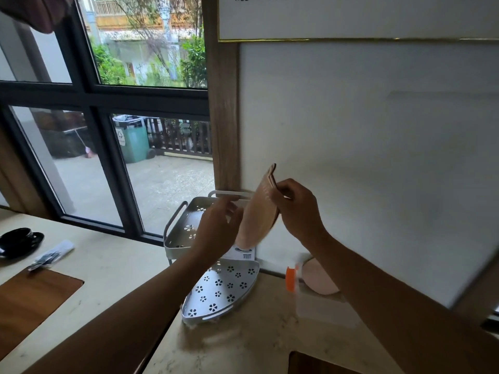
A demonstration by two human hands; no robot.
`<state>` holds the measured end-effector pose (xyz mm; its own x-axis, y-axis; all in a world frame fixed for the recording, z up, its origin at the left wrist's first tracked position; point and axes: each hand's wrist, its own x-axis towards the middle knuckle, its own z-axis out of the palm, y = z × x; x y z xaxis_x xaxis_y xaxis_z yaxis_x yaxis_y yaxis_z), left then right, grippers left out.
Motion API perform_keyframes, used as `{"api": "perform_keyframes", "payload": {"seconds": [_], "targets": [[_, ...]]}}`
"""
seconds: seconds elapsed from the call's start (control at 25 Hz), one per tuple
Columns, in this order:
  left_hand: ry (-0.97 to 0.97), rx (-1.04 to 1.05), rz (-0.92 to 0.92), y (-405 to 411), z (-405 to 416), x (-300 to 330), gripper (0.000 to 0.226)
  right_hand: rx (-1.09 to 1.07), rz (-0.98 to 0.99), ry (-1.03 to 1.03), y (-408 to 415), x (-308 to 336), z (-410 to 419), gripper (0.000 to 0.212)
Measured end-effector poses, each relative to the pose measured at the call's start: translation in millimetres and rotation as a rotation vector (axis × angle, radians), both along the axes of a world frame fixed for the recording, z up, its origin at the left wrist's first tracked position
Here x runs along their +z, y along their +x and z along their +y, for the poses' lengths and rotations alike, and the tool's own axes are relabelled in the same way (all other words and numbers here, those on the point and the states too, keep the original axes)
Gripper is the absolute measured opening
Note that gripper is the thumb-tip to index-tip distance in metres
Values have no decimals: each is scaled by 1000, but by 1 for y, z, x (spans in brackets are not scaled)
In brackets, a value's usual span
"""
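One black cup (16,236) sits on its saucer (33,242) at the far left of your desk (113,265). Just to its right lies a slim wrapped packet (51,255), blurred. One end of the packet reaches the corner of a brown wooden panel (32,300) set into the desk top. Behind them runs the dark-framed window (91,103).

Further right, in the corner where the window meets the wall (378,157), stands a pale two-tier rack. Its upper tray (186,220) has a rail round the rim, and its lower tray (224,290) is pierced with flower-shaped holes. A white card with a barcode (247,253) leans at the back of the lower tray.

Your left hand (218,228) hovers over the upper tray with its fingers loosely spread. The tips are at the left edge of the paper filters (260,211), but you cannot tell whether they touch. The filters are a thin brown fan-shaped stack held in the air above the rack. They stand nearly upright, with the narrow end up and the rounded end down.

Your right hand (297,211) pinches the stack near its upper right edge, thumb and fingers curled round it.

Below your right forearm, near the wall, there is an orange cap (290,279) on something pale and blurred. A pinkish rounded thing (320,280) lies just beside it on the desk.
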<state>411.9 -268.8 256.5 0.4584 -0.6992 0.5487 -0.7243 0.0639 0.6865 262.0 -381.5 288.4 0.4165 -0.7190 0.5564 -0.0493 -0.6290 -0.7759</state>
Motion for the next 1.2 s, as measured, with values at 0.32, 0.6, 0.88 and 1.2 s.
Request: {"api": "perform_keyframes", "payload": {"seconds": [0.32,0.6,0.88,1.2], "targets": [[233,-279,199,-58,-60,-24,55,89,329,-41,-109,-7,-36,5],[348,-193,203,-90,-102,-65,18,-1,461,-33,-168,-47,-76,11],[368,-123,-14,-110,-150,-91,10,-205,507,-133,-189,-115,-126,18],[415,-116,-186,-115,-198,-165,12,-308,507,-67,-191,-212,-167,16]]}}
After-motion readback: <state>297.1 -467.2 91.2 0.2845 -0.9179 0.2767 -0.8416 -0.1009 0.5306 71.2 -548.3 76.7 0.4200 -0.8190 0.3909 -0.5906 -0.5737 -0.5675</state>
